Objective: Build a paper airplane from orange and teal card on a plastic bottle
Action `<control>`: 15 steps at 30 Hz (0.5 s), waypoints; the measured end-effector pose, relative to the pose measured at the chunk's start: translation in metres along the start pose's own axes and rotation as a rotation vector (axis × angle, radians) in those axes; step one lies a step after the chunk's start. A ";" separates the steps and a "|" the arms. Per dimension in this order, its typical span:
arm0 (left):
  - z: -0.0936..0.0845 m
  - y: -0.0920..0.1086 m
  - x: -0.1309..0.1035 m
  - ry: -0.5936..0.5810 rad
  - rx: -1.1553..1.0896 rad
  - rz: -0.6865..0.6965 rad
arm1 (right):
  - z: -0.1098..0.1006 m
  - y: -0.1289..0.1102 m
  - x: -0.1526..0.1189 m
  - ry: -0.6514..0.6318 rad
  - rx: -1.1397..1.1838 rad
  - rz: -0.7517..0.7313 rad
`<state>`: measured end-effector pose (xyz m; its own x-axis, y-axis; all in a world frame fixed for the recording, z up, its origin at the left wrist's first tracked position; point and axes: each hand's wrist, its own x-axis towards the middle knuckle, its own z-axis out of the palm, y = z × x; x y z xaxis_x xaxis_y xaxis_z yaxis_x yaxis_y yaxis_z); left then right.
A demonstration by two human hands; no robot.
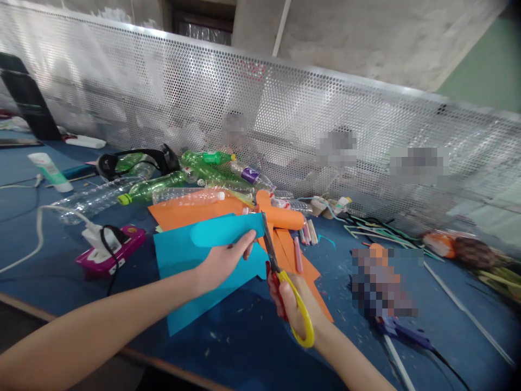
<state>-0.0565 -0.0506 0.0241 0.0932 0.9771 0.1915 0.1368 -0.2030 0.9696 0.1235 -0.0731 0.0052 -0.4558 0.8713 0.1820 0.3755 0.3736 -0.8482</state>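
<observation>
No word, number or brand can be read clearly from here; there are only labels and marks too small or blurred to make out. A bright green label (211, 157) with pale marks wraps a green bottle (226, 158) lying near the perforated metal screen (183, 81). Just beside it, a purple label (249, 175) with a white design is on a clear bottle (264, 181). A small red-and-white label (280, 203) is on another clear bottle (299, 206). Reddish marks (252, 69) show at the screen's upper part, too unclear to tell as writing.
</observation>
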 end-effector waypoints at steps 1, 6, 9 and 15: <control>0.000 0.000 0.001 0.015 -0.020 0.004 | 0.000 -0.001 0.000 0.002 -0.004 0.001; -0.001 0.000 0.003 0.045 -0.080 -0.028 | -0.001 -0.001 0.000 0.006 -0.040 0.016; -0.002 0.001 0.004 0.055 -0.116 -0.071 | -0.002 -0.001 0.000 0.016 -0.060 0.032; -0.005 -0.001 0.007 0.076 -0.127 -0.077 | -0.002 0.002 0.001 0.027 -0.072 0.026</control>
<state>-0.0609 -0.0432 0.0257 0.0121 0.9924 0.1221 0.0144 -0.1223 0.9924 0.1256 -0.0709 0.0046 -0.4235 0.8888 0.1751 0.4443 0.3723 -0.8149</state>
